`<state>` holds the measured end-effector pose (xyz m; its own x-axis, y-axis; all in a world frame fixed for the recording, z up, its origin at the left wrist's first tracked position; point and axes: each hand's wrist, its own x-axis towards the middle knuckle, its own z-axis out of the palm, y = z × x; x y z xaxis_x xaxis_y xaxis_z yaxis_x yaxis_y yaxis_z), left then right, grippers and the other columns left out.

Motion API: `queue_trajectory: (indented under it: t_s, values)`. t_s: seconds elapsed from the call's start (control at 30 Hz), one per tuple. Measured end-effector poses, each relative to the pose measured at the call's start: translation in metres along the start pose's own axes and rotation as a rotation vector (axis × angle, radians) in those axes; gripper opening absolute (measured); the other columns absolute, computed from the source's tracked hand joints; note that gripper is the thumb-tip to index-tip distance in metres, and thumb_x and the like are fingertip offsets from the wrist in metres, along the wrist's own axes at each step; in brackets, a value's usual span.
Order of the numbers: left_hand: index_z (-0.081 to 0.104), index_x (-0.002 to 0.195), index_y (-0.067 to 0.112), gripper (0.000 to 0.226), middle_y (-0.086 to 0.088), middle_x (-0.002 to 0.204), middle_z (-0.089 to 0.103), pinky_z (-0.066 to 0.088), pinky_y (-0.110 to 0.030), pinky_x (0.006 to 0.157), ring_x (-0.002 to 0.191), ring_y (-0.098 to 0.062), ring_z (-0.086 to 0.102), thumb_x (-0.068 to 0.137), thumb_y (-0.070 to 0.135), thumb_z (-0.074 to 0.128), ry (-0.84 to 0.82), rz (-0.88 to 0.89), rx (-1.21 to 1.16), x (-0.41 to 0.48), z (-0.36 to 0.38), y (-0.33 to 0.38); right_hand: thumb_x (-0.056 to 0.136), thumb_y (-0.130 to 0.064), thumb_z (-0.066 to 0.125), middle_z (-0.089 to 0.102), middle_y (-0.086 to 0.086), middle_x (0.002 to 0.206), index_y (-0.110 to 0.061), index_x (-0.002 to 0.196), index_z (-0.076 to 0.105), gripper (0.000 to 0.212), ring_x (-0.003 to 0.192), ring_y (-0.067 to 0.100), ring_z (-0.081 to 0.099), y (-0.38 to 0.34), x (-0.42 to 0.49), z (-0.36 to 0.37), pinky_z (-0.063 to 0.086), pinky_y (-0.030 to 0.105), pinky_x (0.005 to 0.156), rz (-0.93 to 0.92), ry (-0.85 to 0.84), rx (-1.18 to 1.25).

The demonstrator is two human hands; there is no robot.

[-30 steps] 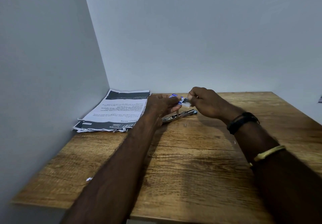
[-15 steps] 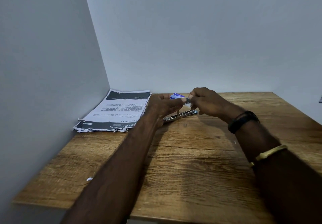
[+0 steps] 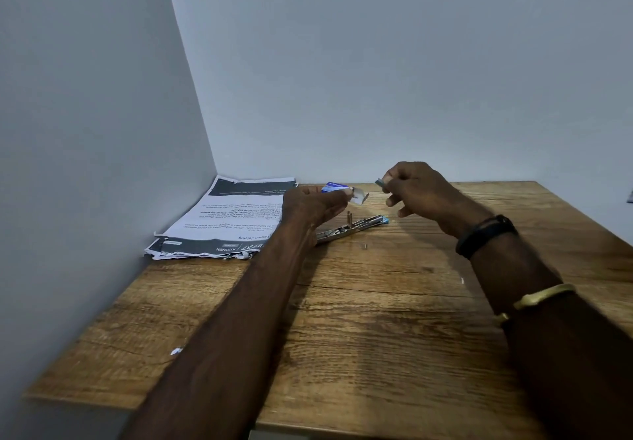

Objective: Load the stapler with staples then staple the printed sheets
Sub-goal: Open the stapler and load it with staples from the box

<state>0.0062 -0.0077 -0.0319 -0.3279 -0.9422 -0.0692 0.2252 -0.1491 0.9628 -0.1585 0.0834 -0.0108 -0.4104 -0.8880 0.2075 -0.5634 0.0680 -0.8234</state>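
My left hand point(image 3: 313, 203) holds a small blue and white staple box point(image 3: 337, 187) above the table, its white flap hanging open to the right. Just right of the box, my right hand point(image 3: 419, 191) pinches a short strip of staples point(image 3: 379, 183) between thumb and fingertips. Below and between both hands the metal stapler point(image 3: 352, 227) lies opened flat on the wooden table point(image 3: 376, 319). The printed sheets point(image 3: 227, 218) rest in a stack at the far left corner, partly behind my left forearm.
Grey walls close in the table on the left and at the back. A loose staple point(image 3: 365, 246) lies in front of the stapler. A paper scrap point(image 3: 176, 351) sits near the front left edge. A black band and a gold bangle circle my right wrist.
My right hand has pulled away from the box to the right and upward, with a strip of staples in its fingertips. The left hand keeps the box in about the same place.
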Motion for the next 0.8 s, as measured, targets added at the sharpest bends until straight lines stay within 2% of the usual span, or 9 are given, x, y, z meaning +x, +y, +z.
queue_trajectory:
  t_s: [0.1, 0.17, 0.27, 0.33, 0.4, 0.5, 0.57, 0.73, 0.8]
  values:
    - [0.066, 0.085, -0.003, 0.026, -0.026, 0.099, 0.073, 0.064, -0.033, 0.078, 0.093, -0.034, 0.074, 0.07, -0.006, 0.086, 0.063, 0.027, -0.009, 0.004, -0.002, -0.002, 0.101, -0.012, 0.052, 0.07, 0.006, 0.09, -0.007, 0.1, 0.066, 0.015, 0.072, 0.017, 0.068, 0.005, -0.004, 0.0, 0.055, 0.032, 0.06, 0.022, -0.138, -0.112]
    - [0.067, 0.084, -0.001, 0.026, -0.028, 0.103, 0.073, 0.064, -0.035, 0.081, 0.097, -0.035, 0.075, 0.068, -0.004, 0.088, 0.092, 0.038, -0.006, 0.006, -0.004, -0.003, 0.101, -0.009, 0.051, 0.07, 0.008, 0.08, -0.006, 0.097, 0.066, 0.016, 0.064, 0.016, 0.068, 0.007, -0.006, 0.001, 0.054, 0.028, 0.054, 0.041, -0.235, -0.26]
    - [0.068, 0.082, 0.0, 0.026, -0.023, 0.094, 0.074, 0.062, -0.036, 0.084, 0.09, -0.032, 0.075, 0.067, -0.003, 0.089, 0.082, 0.039, -0.003, 0.008, -0.003, -0.003, 0.101, -0.009, 0.052, 0.073, 0.009, 0.076, -0.005, 0.094, 0.07, 0.019, 0.061, 0.017, 0.07, 0.006, -0.008, 0.005, 0.057, 0.028, 0.054, 0.035, -0.305, -0.456]
    - [0.068, 0.08, 0.001, 0.027, -0.019, 0.087, 0.074, 0.062, -0.036, 0.083, 0.084, -0.03, 0.074, 0.066, -0.003, 0.09, 0.067, 0.043, -0.007, 0.008, -0.003, -0.003, 0.098, -0.009, 0.054, 0.074, 0.005, 0.077, -0.008, 0.092, 0.071, 0.018, 0.071, 0.021, 0.073, 0.005, -0.009, 0.01, 0.06, 0.033, 0.069, -0.002, -0.312, -0.551]
    - [0.07, 0.083, -0.001, 0.027, -0.021, 0.091, 0.074, 0.063, -0.035, 0.08, 0.084, -0.029, 0.074, 0.066, -0.001, 0.09, 0.035, 0.054, 0.01, 0.007, -0.002, -0.005, 0.096, -0.011, 0.057, 0.069, -0.001, 0.078, -0.013, 0.088, 0.07, 0.015, 0.081, 0.023, 0.069, 0.005, -0.009, 0.016, 0.056, 0.033, 0.078, -0.036, -0.293, -0.623]
    - [0.07, 0.081, 0.0, 0.023, -0.023, 0.094, 0.072, 0.064, -0.03, 0.075, 0.084, -0.029, 0.072, 0.069, -0.001, 0.088, 0.009, 0.072, 0.033, 0.006, -0.001, -0.006, 0.095, -0.014, 0.061, 0.068, -0.001, 0.087, -0.016, 0.088, 0.07, 0.012, 0.09, 0.021, 0.063, 0.006, -0.009, 0.021, 0.047, 0.029, 0.076, -0.061, -0.277, -0.671]
    - [0.069, 0.079, 0.0, 0.02, -0.024, 0.093, 0.071, 0.063, -0.031, 0.076, 0.085, -0.03, 0.071, 0.07, -0.002, 0.087, 0.001, 0.081, 0.035, 0.005, 0.0, -0.007, 0.094, -0.015, 0.064, 0.071, 0.003, 0.094, -0.013, 0.091, 0.073, 0.01, 0.093, 0.021, 0.064, 0.007, -0.008, 0.022, 0.048, 0.03, 0.076, -0.07, -0.274, -0.687]
    - [0.067, 0.079, -0.001, 0.022, -0.025, 0.095, 0.071, 0.065, -0.031, 0.073, 0.085, -0.031, 0.072, 0.07, -0.004, 0.086, 0.006, 0.067, 0.027, 0.004, 0.0, -0.005, 0.086, -0.011, 0.072, 0.068, -0.005, 0.078, -0.017, 0.081, 0.075, 0.009, 0.079, 0.014, 0.064, 0.007, -0.007, 0.02, 0.047, 0.026, 0.066, -0.099, -0.25, -0.646]
    - [0.066, 0.083, -0.003, 0.024, -0.025, 0.095, 0.071, 0.065, -0.029, 0.07, 0.085, -0.031, 0.072, 0.07, -0.005, 0.086, 0.014, 0.06, 0.02, 0.004, 0.0, -0.004, 0.085, -0.009, 0.073, 0.067, -0.01, 0.075, -0.019, 0.08, 0.076, 0.011, 0.076, 0.01, 0.063, 0.007, -0.006, 0.018, 0.047, 0.025, 0.068, -0.152, -0.224, -0.618]
